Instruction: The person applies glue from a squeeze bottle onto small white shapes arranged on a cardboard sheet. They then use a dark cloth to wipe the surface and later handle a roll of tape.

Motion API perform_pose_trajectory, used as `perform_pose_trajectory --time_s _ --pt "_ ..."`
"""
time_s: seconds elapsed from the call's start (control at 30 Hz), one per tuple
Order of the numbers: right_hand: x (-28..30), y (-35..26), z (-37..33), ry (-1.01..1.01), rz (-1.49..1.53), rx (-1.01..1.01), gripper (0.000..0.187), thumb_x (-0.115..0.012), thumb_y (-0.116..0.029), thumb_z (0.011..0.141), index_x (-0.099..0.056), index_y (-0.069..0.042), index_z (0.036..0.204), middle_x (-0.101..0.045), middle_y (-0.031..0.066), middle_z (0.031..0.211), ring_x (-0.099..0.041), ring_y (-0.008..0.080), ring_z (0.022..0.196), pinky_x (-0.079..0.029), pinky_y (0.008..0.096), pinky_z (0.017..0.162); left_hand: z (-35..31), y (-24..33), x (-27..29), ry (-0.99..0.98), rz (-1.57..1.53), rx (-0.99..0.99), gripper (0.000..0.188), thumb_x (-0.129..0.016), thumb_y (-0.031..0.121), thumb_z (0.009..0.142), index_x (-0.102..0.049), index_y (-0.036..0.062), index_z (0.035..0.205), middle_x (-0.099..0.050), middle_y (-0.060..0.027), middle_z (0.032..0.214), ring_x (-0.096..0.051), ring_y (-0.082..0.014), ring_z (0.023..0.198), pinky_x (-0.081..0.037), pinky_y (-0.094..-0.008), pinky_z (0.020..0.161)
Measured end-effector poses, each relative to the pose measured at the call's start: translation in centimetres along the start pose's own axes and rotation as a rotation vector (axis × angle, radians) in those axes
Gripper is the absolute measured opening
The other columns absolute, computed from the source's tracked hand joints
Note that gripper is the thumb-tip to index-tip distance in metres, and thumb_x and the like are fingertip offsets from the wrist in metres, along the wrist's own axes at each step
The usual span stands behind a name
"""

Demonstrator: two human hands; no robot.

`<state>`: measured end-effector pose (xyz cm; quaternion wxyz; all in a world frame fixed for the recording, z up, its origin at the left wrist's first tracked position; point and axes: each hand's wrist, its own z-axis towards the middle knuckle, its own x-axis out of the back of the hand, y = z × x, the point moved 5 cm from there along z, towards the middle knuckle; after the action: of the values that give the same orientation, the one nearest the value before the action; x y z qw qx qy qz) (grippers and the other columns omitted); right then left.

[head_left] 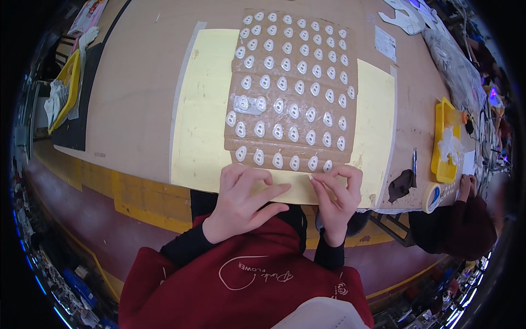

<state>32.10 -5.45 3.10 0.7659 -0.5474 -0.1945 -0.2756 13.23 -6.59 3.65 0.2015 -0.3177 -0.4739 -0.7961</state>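
Note:
Rows of small white oval pieces (pixel 278 131), each with dark marks in the middle, lie on a brown cardboard sheet (pixel 345 156) in front of me. My left hand (pixel 241 200) is at the sheet's near edge, thumb and index finger stretched out and apart, other fingers partly curled, nothing visible in it. To its right, my right hand (pixel 337 200) has thumb and index finger pinched together. A tiny whitish spot shows at those fingertips, and I cannot make out whether it is a held piece. A clear flat plastic piece (pixel 249 111) rests on the sheet's left side, around two ovals.
Pale yellow paper (pixel 205 98) lies beneath the cardboard on the table. Farther right are a dark cloth (pixel 401 185), a pen (pixel 415 159), a yellow tray (pixel 440 159) and a round tape roll (pixel 432 197). Another person's hands (pixel 467 186) are at the right edge.

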Motion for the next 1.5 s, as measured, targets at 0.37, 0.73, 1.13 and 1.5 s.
perform_pose_trajectory --time_s 0.37,0.73,1.13,1.5 --pt "-2.0 -1.2 2.5 -0.148 -0.186 0.080 0.013 -0.072 -0.012 0.075 -0.068 -0.012 0.087 -0.047 0.0009 0.082 -0.046 0.0185 0.084 -0.027 0.0348 0.080 0.1 -0.5 -3.0 -0.042 0.206 0.053 0.048 -0.064 0.050 0.078 -0.064 0.0207 0.116 -0.045 0.0011 0.095 -0.037 -0.0173 0.090 -0.023 -0.0375 0.076" --pt "-2.8 -0.8 2.8 -0.123 -0.221 0.065 0.012 -0.072 -0.010 0.073 -0.068 -0.011 0.084 -0.048 0.0015 0.080 -0.046 0.0184 0.083 -0.029 0.0337 0.079 0.1 -0.6 -3.4 -0.109 0.277 0.080 0.051 -0.059 0.053 0.080 -0.062 0.0222 0.120 -0.042 -0.0007 0.097 -0.034 -0.0212 0.093 -0.021 -0.0397 0.081" --pt "-3.2 -0.8 3.1 -0.151 -0.237 0.071 0.012 -0.073 -0.011 0.073 -0.069 -0.012 0.084 -0.047 0.0004 0.078 -0.047 0.0179 0.082 -0.028 0.0339 0.079 0.0 -0.5 -3.5 -0.107 0.300 0.057 0.051 -0.057 0.052 0.082 -0.060 0.0226 0.123 -0.043 -0.0011 0.099 -0.035 -0.0208 0.094 -0.021 -0.0402 0.080" --pt "-1.4 -0.6 3.4 -0.038 -0.089 -0.065 0.011 -0.072 -0.004 0.072 -0.068 -0.005 0.082 -0.051 0.0027 0.078 -0.047 0.0172 0.080 -0.035 0.0296 0.075 0.2 -0.6 -3.3 -0.128 0.226 0.076 0.050 -0.058 0.049 0.081 -0.059 0.0233 0.124 -0.044 -0.0006 0.100 -0.036 -0.0198 0.095 -0.021 -0.0400 0.081"
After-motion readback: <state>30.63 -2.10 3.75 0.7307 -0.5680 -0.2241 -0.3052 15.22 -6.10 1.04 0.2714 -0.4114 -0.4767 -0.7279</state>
